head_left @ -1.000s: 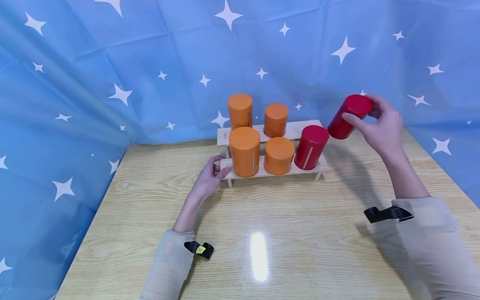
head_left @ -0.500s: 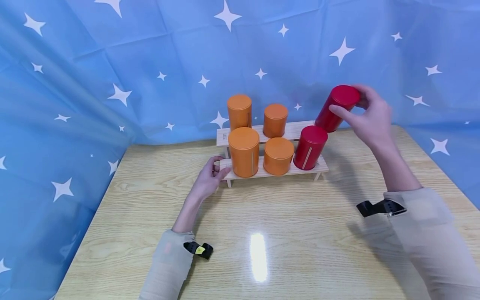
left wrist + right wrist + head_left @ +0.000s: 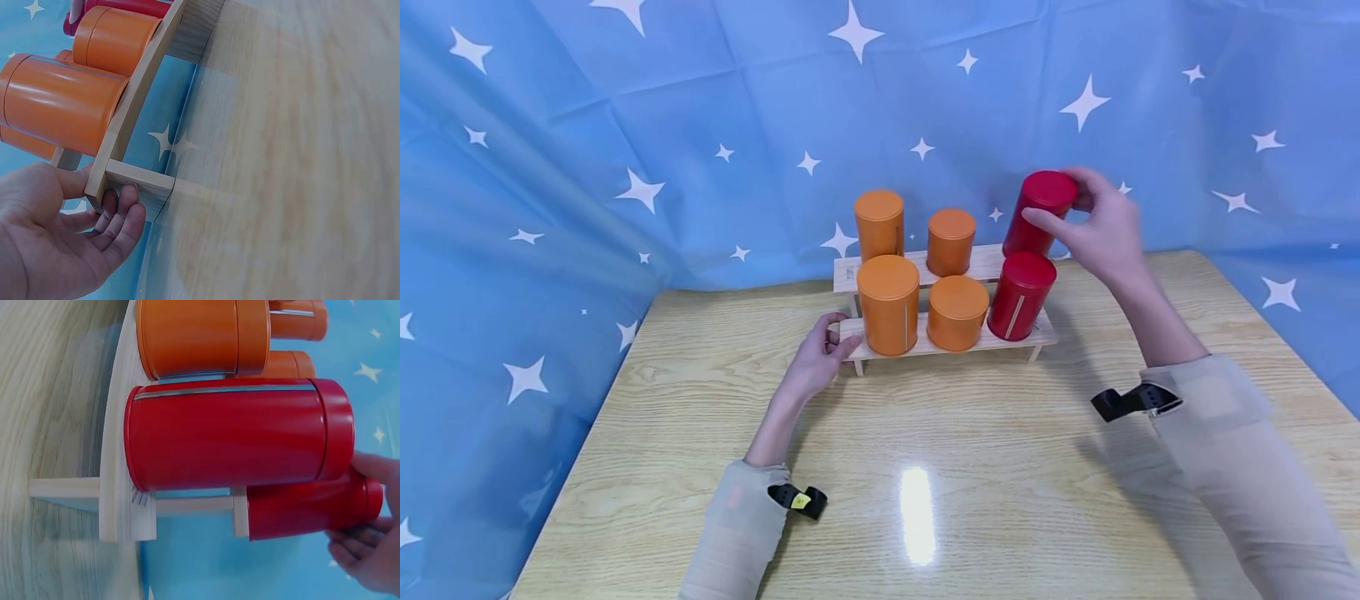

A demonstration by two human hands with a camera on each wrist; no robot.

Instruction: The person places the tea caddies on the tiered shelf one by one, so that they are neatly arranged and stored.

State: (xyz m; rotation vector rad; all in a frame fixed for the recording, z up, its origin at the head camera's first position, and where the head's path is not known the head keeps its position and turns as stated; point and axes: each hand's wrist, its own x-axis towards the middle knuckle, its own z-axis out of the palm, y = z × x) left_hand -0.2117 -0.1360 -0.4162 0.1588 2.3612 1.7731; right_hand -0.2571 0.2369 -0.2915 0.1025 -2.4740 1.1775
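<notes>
My right hand (image 3: pixel 1101 229) grips a red canister (image 3: pixel 1036 218) near its lid, thumb on the near side, at the right end of the upper tier. In the right wrist view that canister's base is right at the upper board, partly behind another red canister (image 3: pixel 231 437). This second one stands at the right end of the lower tier. My left hand (image 3: pixel 815 358) pinches the left end of the two-tier wooden rack (image 3: pixel 853 327), the thumb over the lower board and fingers curled beneath, as the left wrist view shows.
Two orange canisters (image 3: pixel 889 308) (image 3: pixel 958 315) stand on the lower tier. Behind them are a tall orange canister (image 3: pixel 880 223) and a short orange canister (image 3: pixel 951 242) on the upper tier. A blue star-patterned curtain (image 3: pixel 775 108) hangs close behind the wooden table (image 3: pixel 985 467).
My right hand has carried the red canister leftward, from beyond the rack's right end to over the upper tier, and it is now more upright. The left hand stays at the rack's end.
</notes>
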